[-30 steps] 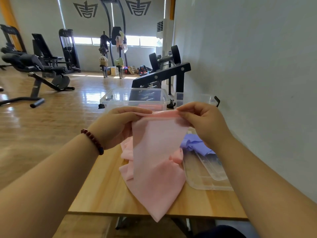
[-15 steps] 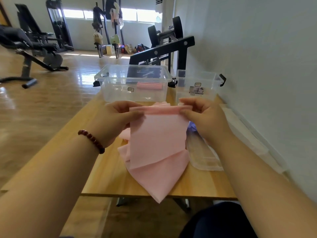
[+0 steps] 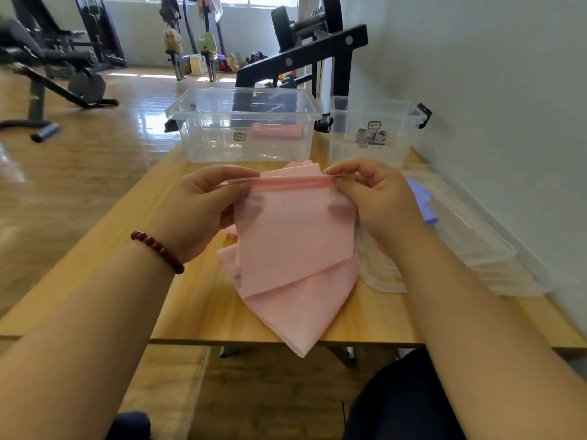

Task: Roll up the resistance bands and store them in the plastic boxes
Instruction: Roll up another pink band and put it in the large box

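Note:
A pink resistance band (image 3: 292, 249) hangs in front of me over the wooden table (image 3: 203, 306). Its top edge is turned over into a thin roll. My left hand (image 3: 203, 208) pinches the left end of that roll and my right hand (image 3: 374, 198) pinches the right end. The band's loose tail drapes past the table's front edge. A large clear plastic box (image 3: 222, 144) at the back holds a rolled pink band (image 3: 277, 131). A smaller clear box (image 3: 371, 147) stands to its right. A purple band (image 3: 422, 201) lies behind my right hand.
Clear plastic lids (image 3: 476, 246) lie on the table's right side against the white wall (image 3: 492, 90). A black dumbbell rack (image 3: 311, 55) stands behind the boxes. Gym machines (image 3: 54, 65) sit on the wooden floor to the left.
The view has tilted down. My hands have lowered the band toward the table, and its top edge has gone from flat to a thin rolled strip.

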A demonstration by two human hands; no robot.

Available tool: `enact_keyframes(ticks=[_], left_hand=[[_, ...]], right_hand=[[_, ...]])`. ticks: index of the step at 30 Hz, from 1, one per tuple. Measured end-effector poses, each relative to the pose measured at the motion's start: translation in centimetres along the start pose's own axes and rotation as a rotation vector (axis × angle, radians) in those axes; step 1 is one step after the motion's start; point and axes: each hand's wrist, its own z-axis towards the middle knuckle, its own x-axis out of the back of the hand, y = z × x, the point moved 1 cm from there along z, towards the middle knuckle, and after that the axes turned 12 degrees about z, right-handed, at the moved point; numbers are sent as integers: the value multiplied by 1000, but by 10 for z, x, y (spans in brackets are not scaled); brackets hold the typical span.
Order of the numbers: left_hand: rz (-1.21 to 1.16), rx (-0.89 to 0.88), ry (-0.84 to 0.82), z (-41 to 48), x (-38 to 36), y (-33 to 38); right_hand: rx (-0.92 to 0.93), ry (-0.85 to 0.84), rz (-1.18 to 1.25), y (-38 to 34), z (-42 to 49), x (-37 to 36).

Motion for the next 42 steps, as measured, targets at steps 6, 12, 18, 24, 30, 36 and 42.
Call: enact_keyframes(ticks=[6, 12, 18, 24, 30, 36, 42], left_hand=[[-60, 23, -116, -6, -2, -2], [-89, 66, -146, -10, -2, -9], [63, 39, -59, -4, -6, -13], [129, 33, -40, -7, -5, -15], [179, -25, 10, -10, -7, -10], [158, -56, 8, -17, -5, -5], [84, 5, -38, -22, -8, -3]], right_hand=[[-96, -7, 153, 0, -1, 5], [-83, -17, 2, 9, -8, 8], [-56, -5, 0, 15, -8, 10], [-11, -1, -29, 19, -9, 14], [12, -10, -43, 13, -15, 14], [81, -11, -24, 10, -18, 15], [9, -7, 100, 11, -16, 13]])
